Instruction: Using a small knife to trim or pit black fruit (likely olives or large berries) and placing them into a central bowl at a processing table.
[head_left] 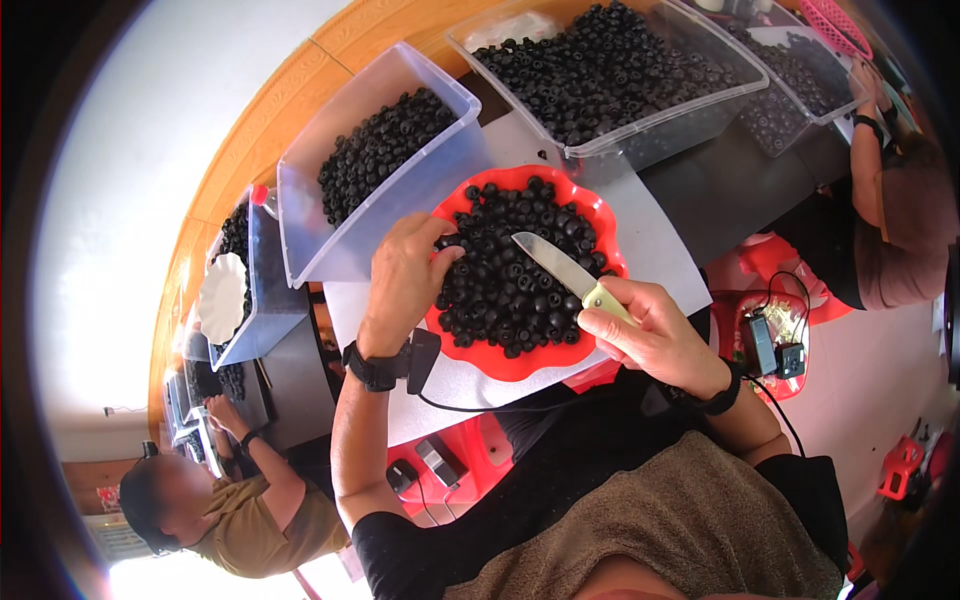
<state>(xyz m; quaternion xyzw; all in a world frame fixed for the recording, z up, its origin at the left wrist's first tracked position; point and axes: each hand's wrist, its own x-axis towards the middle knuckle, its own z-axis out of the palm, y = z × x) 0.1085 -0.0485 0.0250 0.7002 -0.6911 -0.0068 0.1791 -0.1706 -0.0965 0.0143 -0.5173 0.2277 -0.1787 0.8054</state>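
Observation:
A red scalloped plate [505, 372] in front of me is heaped with small round black pieces [520, 295], some showing a ring-shaped hollow. My left hand [408, 275] is at the plate's left rim, its thumb and forefinger pinched about one dark piece that is partly hidden. In my right hand [650, 330] is a knife [560, 265] with a pale yellow-green handle. Its blade points up and left over the heap, apart from my left fingers.
Behind the plate stand a bluish plastic bin [385, 205] and a wide clear bin [650, 125] of black pieces. Another bin [262, 335] is at the left. Co-workers sit at both sides: a person [250, 520] at left, a person's arm [868, 170] at right. A cable [500, 408] trails below my plate.

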